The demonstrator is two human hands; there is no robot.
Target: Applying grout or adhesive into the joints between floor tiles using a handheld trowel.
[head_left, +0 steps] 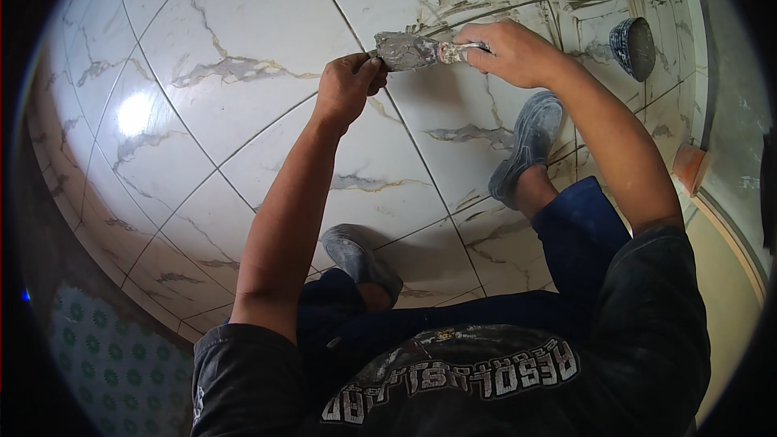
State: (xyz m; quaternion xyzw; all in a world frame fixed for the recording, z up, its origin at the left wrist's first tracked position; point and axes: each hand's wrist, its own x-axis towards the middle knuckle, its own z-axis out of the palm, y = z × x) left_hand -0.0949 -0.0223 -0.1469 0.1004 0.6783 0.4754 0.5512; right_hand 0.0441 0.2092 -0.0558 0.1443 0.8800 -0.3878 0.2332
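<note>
Right grip (511,53) clutched a grey-smeared, flat-bladed putty knife (407,52); left grip (350,86) was at its tip, couldn't tell if pinching.

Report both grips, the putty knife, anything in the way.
Right grip holds putty knife by handle. Left grip at its paste-smeared blade end. Bowl off to the right, clear of the knife.

On the right is an orange-brown block (690,168). A thin tan strip (732,239) runs from near it toward the near right, beside a pale yellow patch (724,316). Green flower shapes (121,364) show near left.
</note>
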